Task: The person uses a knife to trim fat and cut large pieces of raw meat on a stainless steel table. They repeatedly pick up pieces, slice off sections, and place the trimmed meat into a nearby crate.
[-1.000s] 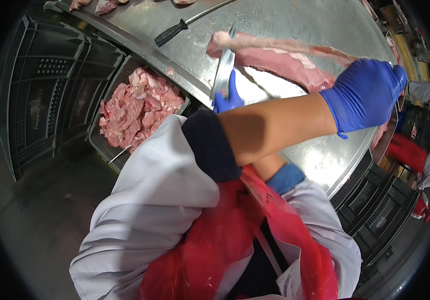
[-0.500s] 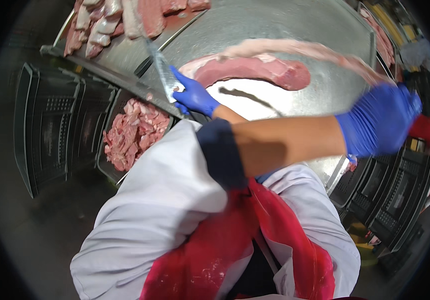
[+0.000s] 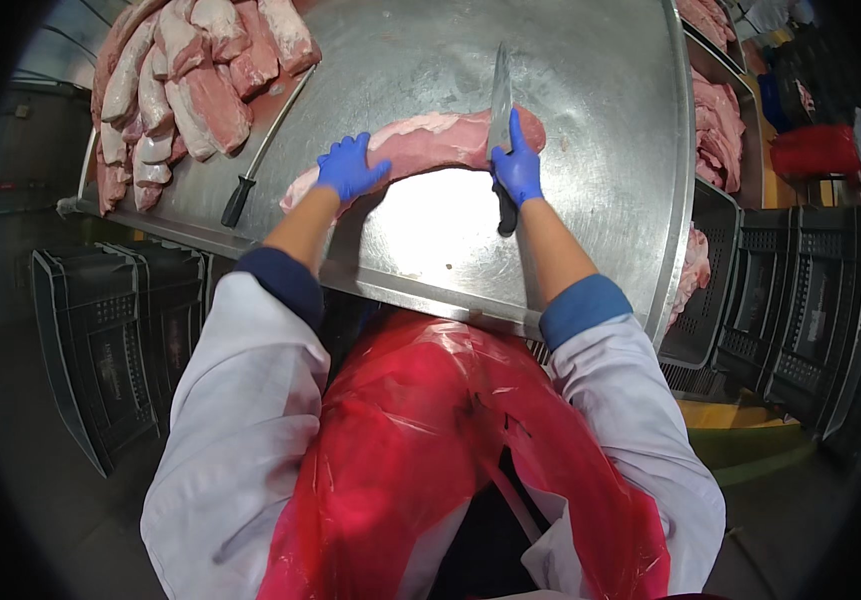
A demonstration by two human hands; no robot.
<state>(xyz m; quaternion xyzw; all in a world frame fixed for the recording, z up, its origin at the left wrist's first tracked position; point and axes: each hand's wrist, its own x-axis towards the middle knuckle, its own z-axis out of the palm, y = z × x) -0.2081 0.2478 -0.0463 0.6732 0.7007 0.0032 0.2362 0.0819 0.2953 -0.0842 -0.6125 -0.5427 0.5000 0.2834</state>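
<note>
A long pink pork loin (image 3: 435,141) with a pale fatty side lies across the steel table, bowed away from me. My left hand (image 3: 350,170), in a blue glove, rests on its left part with the fingers stretched out. Gloved in blue too, my right hand (image 3: 518,172) grips a knife (image 3: 501,105) by its black handle, index finger laid along the blade. The blade points away from me and crosses the loin close to its right end; whether it has cut in, I cannot tell.
At the far left several meat pieces (image 3: 205,105) are heaped on the steel table (image 3: 600,190). A sharpening steel (image 3: 238,200) with a black handle lies beside them. Black crates (image 3: 110,340) stand at left; others (image 3: 785,300) stand at right, near bins of meat (image 3: 715,130).
My left hand has come back from the far right, without the pale strip it held, onto the loin. My right hand has carried the knife from the left to the loin's right end.
</note>
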